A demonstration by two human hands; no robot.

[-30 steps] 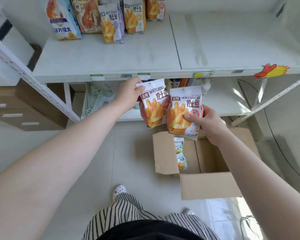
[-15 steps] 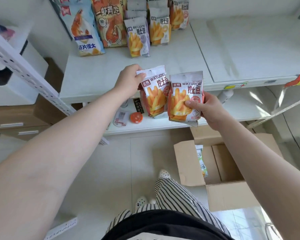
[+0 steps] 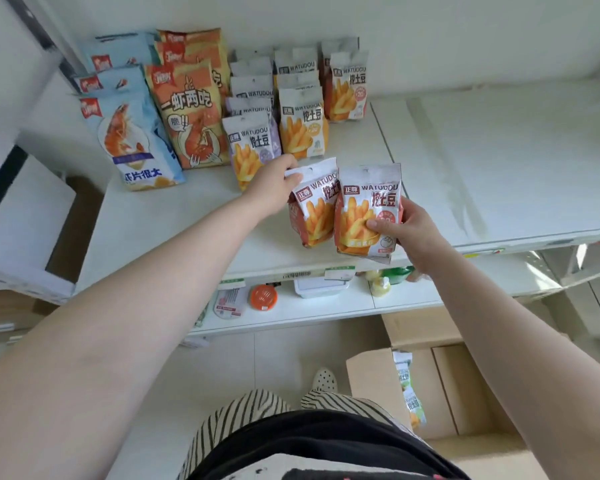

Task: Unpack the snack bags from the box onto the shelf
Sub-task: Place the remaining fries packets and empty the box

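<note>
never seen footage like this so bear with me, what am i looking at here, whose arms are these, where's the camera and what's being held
No machine here: the arms belong to a person wearing one wide-angle camera on the head, looking forward and down. That is why both arms stretch away from the bottom edge.

The left hand pinches the top of one red fries bag. The right hand grips a second red fries bag lower down, thumb across its front. Both bags are over the front of a white shelf.

Further back on that shelf stand rows of similar fries bags and bigger prawn snack bags. On the floor, lower right, sits an open cardboard box with another bag inside.
</note>
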